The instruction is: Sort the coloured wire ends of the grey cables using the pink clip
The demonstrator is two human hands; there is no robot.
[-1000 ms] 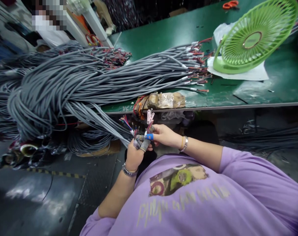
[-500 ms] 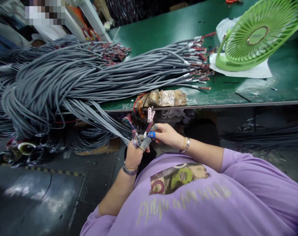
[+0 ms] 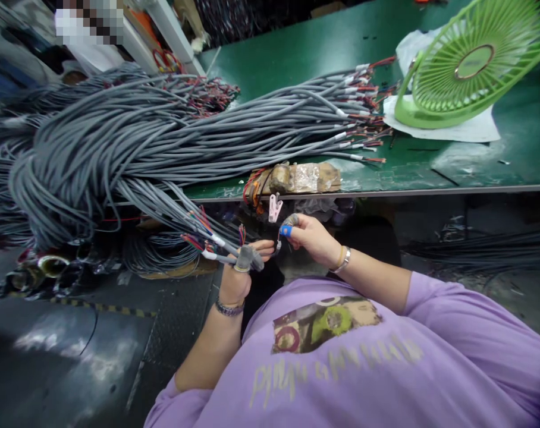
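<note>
My left hand [image 3: 238,274] grips a few grey cables [image 3: 228,245] under its taped thumb, with the other fingers stretched out to the right. White sleeves and fanned coloured wires [image 3: 194,241] show at the cable ends, left of the hand. My right hand [image 3: 312,238], with blue tape on one finger, is closed in a pinch on the thin wires of a cable end [image 3: 278,244]. A short piece with a pale band hangs below these fingertips. Just above sits a pink clothes peg [image 3: 275,208] at the bench edge.
A large bundle of grey cables [image 3: 163,137] lies across the green bench [image 3: 305,53] and droops over its left side. A green fan [image 3: 470,65] stands on white paper at the right. A taped wooden block [image 3: 312,178] lies along the front edge.
My hands have moved apart, the left one slightly left and down. Cable ends formerly bunched upright between the hands now point left. The wires near the peg have come away from it.
</note>
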